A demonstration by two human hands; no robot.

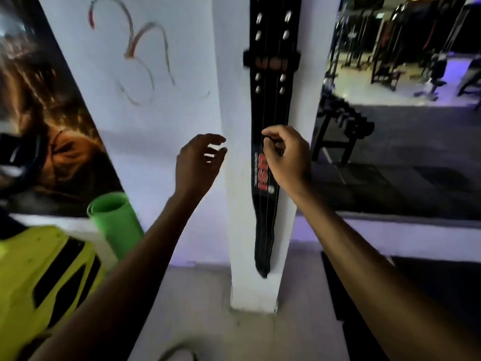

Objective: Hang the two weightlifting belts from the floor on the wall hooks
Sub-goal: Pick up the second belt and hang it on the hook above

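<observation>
Black belt hanging on pillar, right hand grip pinching it, left hand grip wide

A gym: weight machines, dumbbell rack, hanging lifting belt

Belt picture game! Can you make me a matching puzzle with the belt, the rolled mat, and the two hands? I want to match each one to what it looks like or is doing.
Things:
1. weightlifting belt
2. rolled mat
3. left hand
4. right hand

Descriptions:
A. green, leaning by the wall
B. open, fingers spread, touching nothing
C. black, hanging down the white pillar
D. fingers pinched at the belt

Pairs: 1-C, 2-A, 3-B, 4-D
</observation>
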